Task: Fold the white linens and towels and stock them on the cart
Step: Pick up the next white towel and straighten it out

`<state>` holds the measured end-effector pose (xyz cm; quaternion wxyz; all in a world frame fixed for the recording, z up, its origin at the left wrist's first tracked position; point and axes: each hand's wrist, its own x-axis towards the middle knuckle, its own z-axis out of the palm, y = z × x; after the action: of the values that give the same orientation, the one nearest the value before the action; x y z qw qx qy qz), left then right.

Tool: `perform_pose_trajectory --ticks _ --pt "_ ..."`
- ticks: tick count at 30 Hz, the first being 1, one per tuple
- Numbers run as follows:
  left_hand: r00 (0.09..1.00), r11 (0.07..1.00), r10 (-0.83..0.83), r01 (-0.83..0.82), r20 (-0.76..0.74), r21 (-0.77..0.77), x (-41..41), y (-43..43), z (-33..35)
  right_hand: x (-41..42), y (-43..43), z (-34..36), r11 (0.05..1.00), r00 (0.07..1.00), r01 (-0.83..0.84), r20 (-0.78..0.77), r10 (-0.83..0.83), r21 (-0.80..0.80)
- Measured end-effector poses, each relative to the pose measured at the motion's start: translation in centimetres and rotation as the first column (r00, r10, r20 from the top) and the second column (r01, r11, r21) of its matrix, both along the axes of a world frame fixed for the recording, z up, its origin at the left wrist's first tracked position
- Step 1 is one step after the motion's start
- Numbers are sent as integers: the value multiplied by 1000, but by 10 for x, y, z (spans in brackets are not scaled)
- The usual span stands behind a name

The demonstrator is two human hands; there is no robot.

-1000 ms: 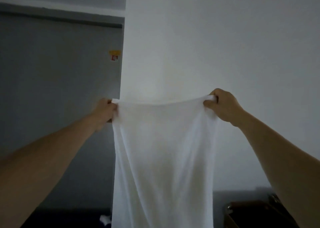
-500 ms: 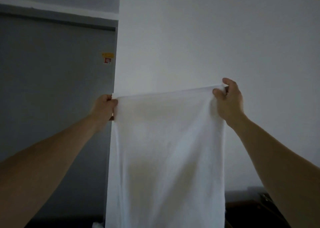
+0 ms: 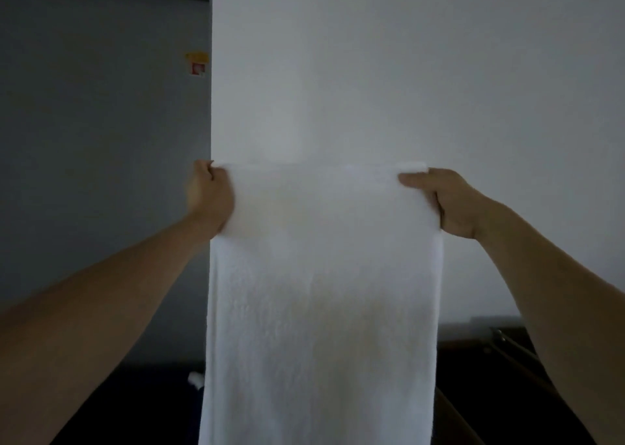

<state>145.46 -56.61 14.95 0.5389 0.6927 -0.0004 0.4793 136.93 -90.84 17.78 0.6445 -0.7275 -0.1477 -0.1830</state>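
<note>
A white towel [image 3: 321, 309] hangs flat and full-length in front of me, its top edge stretched level between both hands. My left hand [image 3: 209, 197] grips the top left corner with curled fingers. My right hand [image 3: 443, 201] pinches the top right corner, thumb lying across the front of the cloth. The towel's lower end runs out of the bottom of the head view.
A grey door [image 3: 101, 173] with a small yellow and red sticker [image 3: 198, 63] fills the left; a pale wall [image 3: 406, 89] is straight ahead. Dark furniture [image 3: 490, 377] sits low at the right, and a small white item [image 3: 195, 378] lies low left of the towel.
My hands have spread a little further apart and levelled out, pulling the towel's top edge taut and straight. The view has shifted slightly left.
</note>
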Motion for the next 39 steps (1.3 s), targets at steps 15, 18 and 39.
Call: perform_pose_trajectory --ticks 15,18,39 --pt "825 844 -506 413 -253 -343 -27 28 -59 40 -27 -56 985 971 -9 -237 -32 -174" --pt "764 770 -618 541 -186 -338 -28 44 -57 46 -20 -62 991 969 34 -239 -64 -128" --pt "944 929 -321 329 72 -172 -42 29 26 15 9 -4 861 789 484 348 -507 156"
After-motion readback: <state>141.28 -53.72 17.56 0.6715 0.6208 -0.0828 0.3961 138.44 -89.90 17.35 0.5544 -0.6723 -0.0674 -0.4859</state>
